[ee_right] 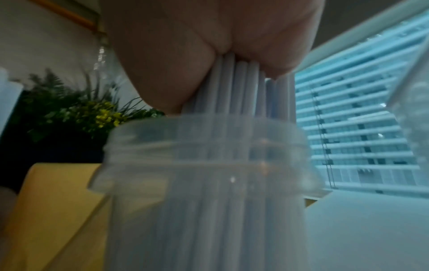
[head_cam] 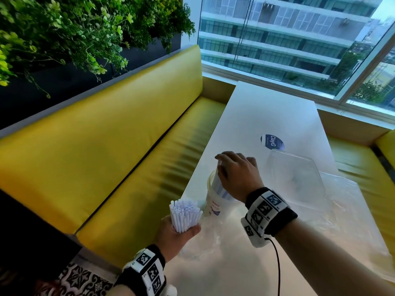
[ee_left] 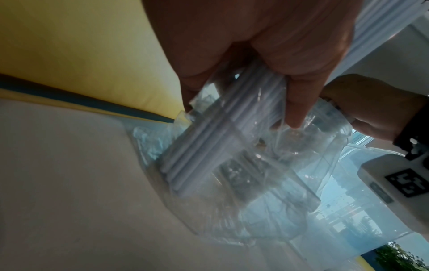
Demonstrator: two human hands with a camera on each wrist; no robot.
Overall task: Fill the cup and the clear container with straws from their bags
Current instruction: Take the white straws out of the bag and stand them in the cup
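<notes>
Straws upright in both hands — that's the relation the next move hangs on.

Right hand [head_cam: 237, 176] sits directly over the cup [head_cam: 215, 201]; its fingers [ee_right: 162, 77] are pinched round the top of a small batch of white straws [ee_right: 239, 91] whose lower ends already stand inside the cup's mouth. Long axis runs near vertical, straight down from those fingers into the cup, with a slight lean. We judge the step as seating this batch: relax the pinch and they should drop the rest of the way.

Left hand [head_cam: 177, 233] is just beside the cup on the near side, fingers [ee_left: 294, 102] curled tight around the bigger bundle of straws [head_cam: 184, 216]. Bundle axis also upright, open ends fanning above the fist; below the fist the straws run down into their clear bag [ee_left: 243, 183], which crumples onto the counter [head_cam: 267, 107]. So the supply is below and inside the left fingers, and the right hand must reach across toward it for the next pinch — short trip, the two hands are close.

Clear container [head_cam: 297, 178] lies beyond the right hand's far side, flat on the counter, and we see no straws in it. A second sheet of clear plastic [head_cam: 352, 201] lies beside it; we can't tell if it holds straws.

Our read: cup partly filled, container not started. Risk is the slight lean — straws could tip the light cup or splay over its rim if let go unevenly.
</notes>
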